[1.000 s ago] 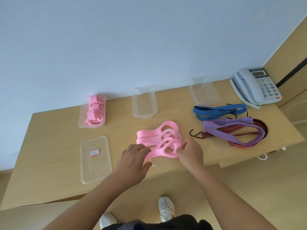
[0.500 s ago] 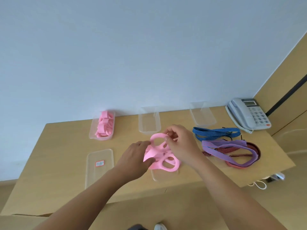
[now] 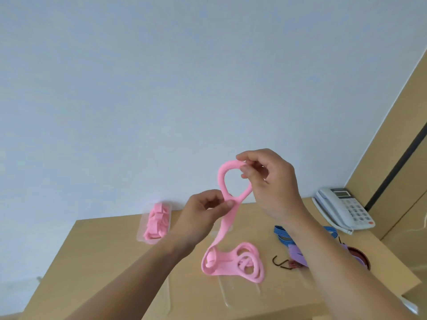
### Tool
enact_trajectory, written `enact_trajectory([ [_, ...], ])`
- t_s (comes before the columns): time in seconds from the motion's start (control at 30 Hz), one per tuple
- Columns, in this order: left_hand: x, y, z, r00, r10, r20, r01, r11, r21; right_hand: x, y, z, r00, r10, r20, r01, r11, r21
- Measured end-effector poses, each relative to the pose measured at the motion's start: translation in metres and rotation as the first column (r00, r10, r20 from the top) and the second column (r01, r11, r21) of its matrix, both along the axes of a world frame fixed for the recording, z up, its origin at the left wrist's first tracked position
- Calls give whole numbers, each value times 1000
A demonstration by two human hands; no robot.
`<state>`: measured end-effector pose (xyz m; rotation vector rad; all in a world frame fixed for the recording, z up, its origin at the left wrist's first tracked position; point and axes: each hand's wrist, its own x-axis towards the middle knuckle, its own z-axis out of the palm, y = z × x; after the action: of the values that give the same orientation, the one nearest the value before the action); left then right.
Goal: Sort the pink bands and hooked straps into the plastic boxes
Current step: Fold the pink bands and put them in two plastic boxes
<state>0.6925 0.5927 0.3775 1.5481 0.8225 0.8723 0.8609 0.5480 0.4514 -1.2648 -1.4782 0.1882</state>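
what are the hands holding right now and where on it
A pink band: right hand pinches its top loop, left hand pinches the neck below that loop.

The right forearm (image 3: 335,257) lies across the hooked straps. Only a short stretch of the blue strap (image 3: 280,234), a bit of the purple strap (image 3: 297,252) and an edge of the red strap (image 3: 365,259) show beside it.

The left forearm (image 3: 129,278) hides most of a clear lid (image 3: 169,294). The pile of pink bands (image 3: 233,264) covers the far end of a second clear lid (image 3: 240,294).

Both forearms and the near edge of the bench (image 3: 92,250) are cut off at the bottom.

On the lifted pink band (image 3: 227,225), the right grip (image 3: 275,183) covers the top of the loop and the left grip (image 3: 201,218) covers its neck.

The bands in the far box (image 3: 141,232) are too bunched to count. The key markings on the phone (image 3: 342,211) are too small to read.
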Motion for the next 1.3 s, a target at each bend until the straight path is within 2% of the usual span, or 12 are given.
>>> enact_trajectory([
  [0.17,-15,-6,18,996,44,77,-44,999,3,-12,-5,4,996,-16,91,0,986,167],
  [0.3,-29,-12,20,985,81,152,-77,997,-30,-29,-8,-12,984,-1,180,-38,976,214],
  [0.47,-43,-17,19,954,58,295,-31,995,-94,-52,-9,-30,961,-20,277,-59,960,273],
  [0.57,-48,-20,16,946,79,314,-50,994,-98,-60,-8,-34,937,-52,345,-64,946,318],
  [0.67,-51,-22,15,951,82,297,-60,995,-81,-63,-11,-34,937,-70,342,-52,941,336],
  [0.83,-51,-25,13,969,98,228,-91,995,-41,-64,-14,-25,969,-49,241,-29,951,309],
  [0.93,-49,-26,13,973,120,197,-119,993,-20,-58,-12,-23,959,-64,276,-17,959,282],
  [1.1,-48,-21,11,976,135,172,-135,991,-13,-52,-6,-25,936,-55,348,12,992,124],
  [1.3,-45,-18,12,978,153,140,-151,988,-25,-50,-1,-29,911,-5,413,-27,997,73],
])
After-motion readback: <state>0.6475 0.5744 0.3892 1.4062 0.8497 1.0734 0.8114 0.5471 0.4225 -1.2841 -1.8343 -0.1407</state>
